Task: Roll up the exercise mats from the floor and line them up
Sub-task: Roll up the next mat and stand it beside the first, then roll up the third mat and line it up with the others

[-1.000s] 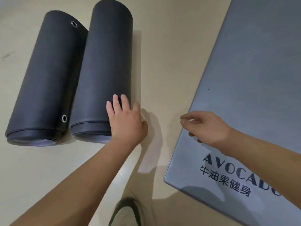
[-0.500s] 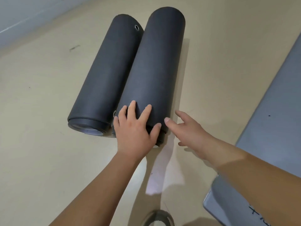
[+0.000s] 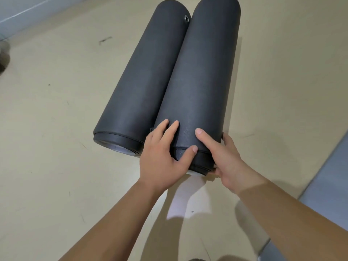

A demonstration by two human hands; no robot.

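Two dark rolled exercise mats lie side by side on the beige floor, touching along their length. The left roll (image 3: 143, 76) has a metal eyelet near its far end. Both hands clasp the near end of the right roll (image 3: 201, 72). My left hand (image 3: 163, 157) grips its left side, fingers on top and thumb across the near rim. On its right side my right hand (image 3: 224, 157) holds it, thumb on top and fingers wrapped round the far side.
A flat grey mat (image 3: 327, 181) lies unrolled on the floor at the right edge. A grey wall base (image 3: 22, 10) runs along the top left. A dark object (image 3: 2, 57) sits at the far left edge.
My right hand came over from the flat grey mat and took hold of the right roll's near end. My left hand shifted from resting on the roll to gripping it. The view moved closer.
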